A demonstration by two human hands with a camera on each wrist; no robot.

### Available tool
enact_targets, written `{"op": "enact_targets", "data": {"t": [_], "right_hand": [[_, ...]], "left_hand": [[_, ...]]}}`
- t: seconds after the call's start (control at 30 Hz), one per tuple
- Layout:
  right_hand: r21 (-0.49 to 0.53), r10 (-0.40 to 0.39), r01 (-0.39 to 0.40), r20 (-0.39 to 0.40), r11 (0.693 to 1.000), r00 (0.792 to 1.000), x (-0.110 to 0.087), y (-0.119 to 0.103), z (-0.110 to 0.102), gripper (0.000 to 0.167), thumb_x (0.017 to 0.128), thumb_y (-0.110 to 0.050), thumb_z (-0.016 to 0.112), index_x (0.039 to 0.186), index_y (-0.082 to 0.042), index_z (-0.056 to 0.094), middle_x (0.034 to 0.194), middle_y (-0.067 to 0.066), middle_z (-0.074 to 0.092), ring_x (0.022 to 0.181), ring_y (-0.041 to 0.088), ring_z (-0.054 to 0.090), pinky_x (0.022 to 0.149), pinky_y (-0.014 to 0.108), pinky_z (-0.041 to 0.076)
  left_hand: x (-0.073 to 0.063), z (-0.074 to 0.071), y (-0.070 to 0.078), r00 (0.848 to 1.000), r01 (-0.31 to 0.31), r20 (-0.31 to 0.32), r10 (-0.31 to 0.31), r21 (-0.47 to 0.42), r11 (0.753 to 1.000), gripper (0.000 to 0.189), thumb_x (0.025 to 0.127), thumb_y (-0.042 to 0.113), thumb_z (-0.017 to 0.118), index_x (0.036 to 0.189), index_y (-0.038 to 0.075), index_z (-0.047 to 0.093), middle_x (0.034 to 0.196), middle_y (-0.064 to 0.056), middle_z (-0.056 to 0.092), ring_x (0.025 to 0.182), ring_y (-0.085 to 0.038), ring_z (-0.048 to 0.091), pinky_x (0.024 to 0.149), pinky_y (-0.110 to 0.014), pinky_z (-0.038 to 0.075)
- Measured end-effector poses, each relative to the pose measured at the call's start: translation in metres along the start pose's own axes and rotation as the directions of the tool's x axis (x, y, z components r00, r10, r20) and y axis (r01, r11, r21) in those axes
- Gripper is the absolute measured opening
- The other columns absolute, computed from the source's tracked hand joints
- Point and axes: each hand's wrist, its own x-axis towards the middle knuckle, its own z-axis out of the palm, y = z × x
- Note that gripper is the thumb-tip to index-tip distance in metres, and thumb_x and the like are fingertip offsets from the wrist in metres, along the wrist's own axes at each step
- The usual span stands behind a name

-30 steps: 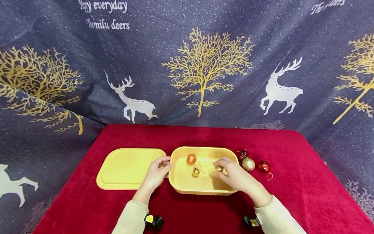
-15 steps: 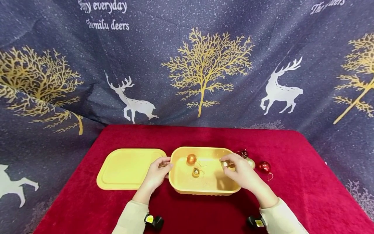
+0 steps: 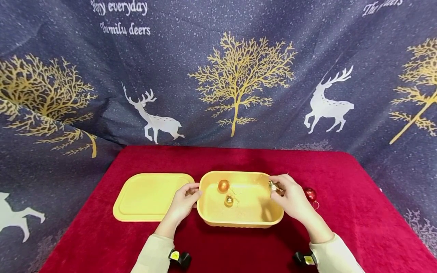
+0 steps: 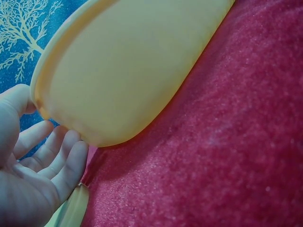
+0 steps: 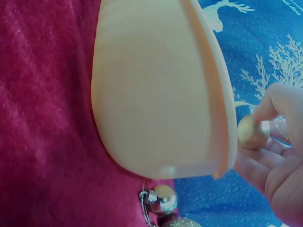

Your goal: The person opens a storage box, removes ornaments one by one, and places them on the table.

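Observation:
My left hand (image 3: 183, 201) holds the left end of a yellow plastic box (image 3: 239, 223), thumb at the rim and fingertips against the outer wall. Two small Christmas baubles lie inside the box: an orange bauble (image 3: 223, 185) and a shiny gold bauble (image 3: 229, 201). At the box's right end, my right hand (image 3: 291, 197) pinches a matte gold bauble (image 5: 253, 131) between thumb and fingers, near the rim. In the right wrist view, a shiny bauble (image 5: 163, 199) and a glittery gold bauble (image 5: 180, 222) lie on the cloth beyond the box's end.
A yellow lid (image 3: 150, 197) lies flat left of the box. On the right is a red bauble (image 3: 310, 194) with a string loop. Red velvet cloth (image 3: 348, 212) covers the table, and a dark blue printed curtain (image 3: 205, 68) hangs behind it.
My right hand has lifted the gold bauble from inside the box and carried it right, to the right rim. It now covers the baubles beside the box. My left hand has stayed put.

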Motion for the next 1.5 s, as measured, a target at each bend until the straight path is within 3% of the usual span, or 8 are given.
{"op": "enact_targets", "data": {"t": [0.13,0.27,0.37,0.53,0.73,0.9,1.13,1.5], "right_hand": [[0.030,0.051,-0.050,-0.016,0.998,0.999,-0.001,0.004,-0.004,0.035,0.073,0.007,0.066,0.108,-0.001,0.064,0.096,0.006,0.060,0.082,0.002,0.058,0.067,0.013,0.051],[0.110,0.130,-0.130,0.006,0.985,0.991,-0.001,0.010,-0.010,0.034,0.077,0.006,0.067,0.109,0.001,0.061,0.103,0.014,0.063,0.089,-0.007,0.058,0.070,0.010,0.051],[0.152,0.195,-0.198,0.036,0.968,0.980,-0.001,0.014,-0.016,0.032,0.080,0.003,0.068,0.110,0.001,0.059,0.104,0.018,0.066,0.092,-0.004,0.061,0.069,0.012,0.052],[0.152,0.235,-0.236,0.021,0.960,0.972,-0.003,0.027,-0.023,0.028,0.082,-0.005,0.071,0.107,0.000,0.059,0.099,0.019,0.068,0.088,0.003,0.067,0.064,0.013,0.053],[0.056,0.223,-0.220,-0.071,0.974,0.972,-0.006,0.046,-0.031,0.018,0.081,-0.004,0.072,0.097,-0.001,0.064,0.089,0.017,0.070,0.075,-0.020,0.055,0.061,0.005,0.045],[0.001,0.243,-0.244,-0.101,0.970,0.965,-0.009,0.060,-0.036,0.015,0.083,-0.006,0.069,0.097,-0.001,0.065,0.087,0.017,0.071,0.071,-0.023,0.051,0.058,0.006,0.043],[-0.121,0.224,-0.234,-0.094,0.965,0.970,-0.010,0.071,-0.041,0.014,0.084,-0.006,0.068,0.097,-0.002,0.065,0.085,0.014,0.071,0.069,-0.013,0.053,0.058,0.010,0.043],[-0.220,0.219,-0.217,-0.013,0.951,0.976,-0.012,0.078,-0.037,0.015,0.084,-0.007,0.066,0.099,-0.003,0.067,0.092,0.012,0.071,0.082,0.025,0.065,0.070,0.034,0.049]], "left_hand": [[-0.001,0.001,0.003,1.000,-0.001,0.003,0.001,-0.006,1.000,0.035,0.089,0.007,0.062,0.121,-0.005,0.056,0.099,-0.011,0.059,0.077,-0.013,0.058,0.058,-0.026,0.052],[-0.002,-0.002,0.001,0.996,-0.085,0.031,0.085,-0.008,0.996,0.038,0.089,0.014,0.064,0.119,-0.007,0.056,0.097,-0.011,0.060,0.075,-0.011,0.060,0.057,-0.026,0.053],[-0.001,-0.003,-0.003,0.991,-0.129,0.041,0.130,-0.017,0.991,0.042,0.087,0.020,0.066,0.118,-0.007,0.056,0.094,-0.008,0.060,0.074,-0.009,0.060,0.057,-0.027,0.053],[0.001,-0.001,-0.002,0.999,-0.047,0.020,0.047,-0.010,0.999,0.037,0.088,0.012,0.064,0.120,-0.005,0.056,0.097,-0.010,0.060,0.074,-0.010,0.060,0.058,-0.027,0.054],[0.002,0.001,0.001,1.000,0.014,0.004,-0.014,-0.011,1.000,0.036,0.088,0.006,0.063,0.122,-0.004,0.056,0.098,-0.010,0.059,0.075,-0.011,0.059,0.059,-0.027,0.053],[0.002,0.001,0.002,1.000,0.016,0.005,-0.016,-0.024,1.000,0.036,0.089,0.006,0.062,0.123,-0.005,0.055,0.099,-0.011,0.060,0.077,-0.013,0.060,0.059,-0.027,0.053],[0.000,0.001,0.003,1.000,0.018,0.006,-0.018,-0.026,0.999,0.036,0.089,0.006,0.062,0.123,-0.004,0.055,0.101,-0.011,0.059,0.077,-0.013,0.060,0.059,-0.026,0.053],[-0.001,0.000,0.002,1.000,0.004,0.008,-0.004,-0.018,1.000,0.036,0.089,0.006,0.062,0.123,-0.004,0.055,0.101,-0.013,0.060,0.076,-0.012,0.060,0.060,-0.026,0.053]]}}
